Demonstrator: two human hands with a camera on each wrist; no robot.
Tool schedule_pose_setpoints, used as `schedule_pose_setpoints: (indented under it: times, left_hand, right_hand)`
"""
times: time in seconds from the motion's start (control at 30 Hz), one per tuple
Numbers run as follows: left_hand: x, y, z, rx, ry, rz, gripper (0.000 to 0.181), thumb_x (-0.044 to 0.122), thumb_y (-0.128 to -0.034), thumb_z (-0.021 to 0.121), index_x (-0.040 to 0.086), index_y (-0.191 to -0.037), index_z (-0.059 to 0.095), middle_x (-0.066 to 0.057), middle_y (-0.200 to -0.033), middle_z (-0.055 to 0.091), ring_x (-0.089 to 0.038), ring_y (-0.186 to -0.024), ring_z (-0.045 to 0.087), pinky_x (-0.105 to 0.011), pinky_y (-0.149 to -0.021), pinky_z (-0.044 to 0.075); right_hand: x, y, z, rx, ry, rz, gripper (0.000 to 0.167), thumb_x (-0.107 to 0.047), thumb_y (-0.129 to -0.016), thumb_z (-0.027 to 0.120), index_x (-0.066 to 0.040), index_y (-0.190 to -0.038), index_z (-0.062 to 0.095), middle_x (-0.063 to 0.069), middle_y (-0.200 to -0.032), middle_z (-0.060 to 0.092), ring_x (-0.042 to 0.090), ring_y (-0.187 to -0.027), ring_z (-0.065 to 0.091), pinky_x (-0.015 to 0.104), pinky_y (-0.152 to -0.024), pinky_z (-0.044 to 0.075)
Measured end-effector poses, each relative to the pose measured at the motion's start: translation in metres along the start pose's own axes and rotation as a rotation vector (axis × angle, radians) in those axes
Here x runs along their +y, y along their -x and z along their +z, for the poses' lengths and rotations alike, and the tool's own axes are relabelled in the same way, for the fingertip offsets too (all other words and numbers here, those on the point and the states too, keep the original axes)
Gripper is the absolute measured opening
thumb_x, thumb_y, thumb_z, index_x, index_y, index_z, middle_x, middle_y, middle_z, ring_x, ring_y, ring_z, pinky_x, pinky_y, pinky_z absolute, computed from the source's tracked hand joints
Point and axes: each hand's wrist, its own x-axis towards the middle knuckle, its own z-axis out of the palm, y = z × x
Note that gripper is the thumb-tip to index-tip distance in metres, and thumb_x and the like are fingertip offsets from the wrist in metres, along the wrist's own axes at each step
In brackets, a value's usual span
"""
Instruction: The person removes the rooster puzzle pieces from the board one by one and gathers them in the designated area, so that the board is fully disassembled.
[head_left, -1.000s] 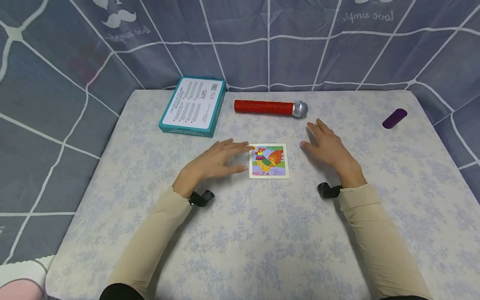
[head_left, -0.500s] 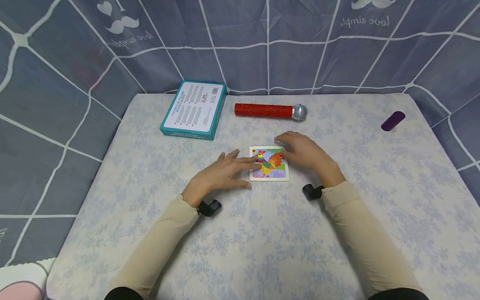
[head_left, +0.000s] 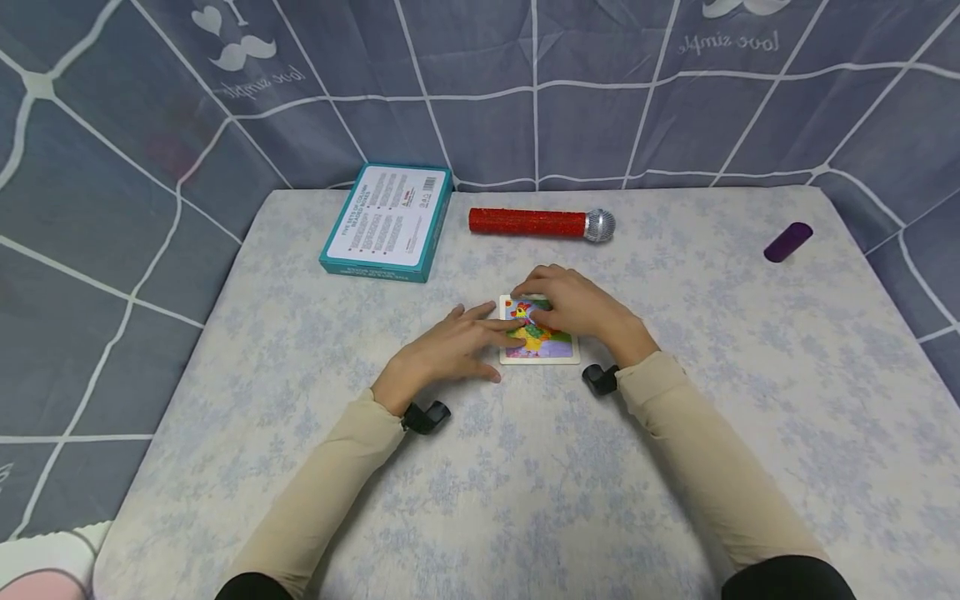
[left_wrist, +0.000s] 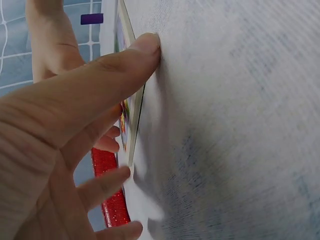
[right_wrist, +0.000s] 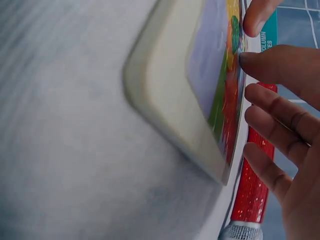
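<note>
The puzzle (head_left: 542, 347), a rooster picture in a pale frame, lies flat on the table (head_left: 517, 492) between the person's 2 hands. In the head view, 2 fingers of the left hand (head_left: 450, 346) stretch over the picture's left part, while its thumb is beside the near left corner. The left wrist view shows those fingers straight and spread apart.

The right hand (head_left: 581, 308) comes over the far right part and covers that corner in the head view. The right wrist view bares what the head view hides: its thumb tip is at the picture's surface and the other fingers stand apart, slightly bent; whether the thumb touches, I cannot tell. That view also shows the frame's thickness and 1 rounded corner.

Beyond lie the teal box (head_left: 386, 217) and the red mic (head_left: 536, 222). The left wrist view catches only the mic's handle; the right wrist view includes its silver head. The purple tube (head_left: 788, 242), far right, appears in the head and left wrist views.
</note>
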Motion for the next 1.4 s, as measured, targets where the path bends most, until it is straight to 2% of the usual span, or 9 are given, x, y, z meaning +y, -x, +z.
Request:
schedule_pose_setpoints:
  times: [0.17, 0.43, 0.7, 0.9, 1.23, 1.4]
  left_hand:
    - [-0.002, -0.001, 0.001, -0.009, 0.045, 0.017, 0.064, 0.03, -0.0842, 0.078, 0.024, -0.143, 0.053, 0.008, -0.156, 0.034, -0.027, -0.149, 0.016, -0.062, -0.114, 0.015]
    - [-0.005, -0.001, 0.002, -0.007, 0.083, 0.038, 0.063, 0.027, -0.0842, 0.078, 0.022, -0.142, 0.055, 0.006, -0.156, 0.035, -0.028, -0.149, 0.016, -0.062, -0.114, 0.015]
    - [-0.004, -0.002, 0.002, -0.008, 0.145, 0.023, 0.061, 0.023, -0.0826, 0.08, 0.019, -0.139, 0.058, 0.004, -0.155, 0.037, -0.027, -0.149, 0.014, -0.062, -0.115, 0.01]
    - [-0.004, -0.002, 0.002, -0.013, 0.149, 0.016, 0.061, 0.022, -0.0829, 0.08, 0.019, -0.139, 0.058, 0.005, -0.155, 0.037, -0.026, -0.15, 0.013, -0.061, -0.115, 0.009]
    - [-0.004, -0.002, 0.002, -0.022, 0.151, 0.02, 0.06, 0.021, -0.0837, 0.079, 0.019, -0.14, 0.057, 0.005, -0.154, 0.038, -0.026, -0.15, 0.012, -0.063, -0.114, 0.008]
    - [-0.003, -0.002, 0.002, -0.037, 0.158, 0.018, 0.061, 0.02, -0.0849, 0.078, 0.018, -0.141, 0.056, 0.007, -0.154, 0.038, -0.027, -0.15, 0.01, -0.066, -0.113, 0.006]
  right_hand:
    - [-0.003, -0.005, 0.0, -0.012, 0.015, -0.028, 0.038, -0.015, -0.09, 0.063, -0.015, -0.128, 0.067, 0.006, -0.121, 0.061, 0.024, -0.113, 0.051, 0.05, -0.1, 0.038]
    - [-0.005, -0.013, -0.002, -0.051, 0.051, -0.02, 0.036, -0.013, -0.086, 0.065, -0.017, -0.121, 0.07, 0.003, -0.118, 0.061, 0.024, -0.11, 0.052, 0.045, -0.097, 0.042]
    - [-0.011, -0.024, -0.012, -0.152, 0.043, 0.053, 0.029, -0.011, -0.084, 0.069, -0.019, -0.112, 0.069, 0.003, -0.111, 0.06, 0.024, -0.104, 0.051, 0.042, -0.088, 0.046]
    - [-0.015, -0.03, -0.016, -0.204, 0.032, 0.129, 0.027, -0.013, -0.084, 0.071, -0.02, -0.11, 0.068, 0.0, -0.111, 0.058, 0.022, -0.107, 0.049, 0.041, -0.089, 0.046]
    - [-0.015, -0.033, -0.015, -0.201, 0.049, 0.159, 0.021, -0.018, -0.084, 0.074, -0.017, -0.104, 0.067, 0.0, -0.111, 0.057, 0.02, -0.109, 0.048, 0.04, -0.092, 0.044]
    - [-0.015, -0.034, -0.015, -0.204, -0.011, 0.156, 0.025, -0.016, -0.083, 0.078, -0.018, -0.106, 0.069, 0.0, -0.114, 0.059, 0.018, -0.106, 0.052, 0.039, -0.09, 0.047]
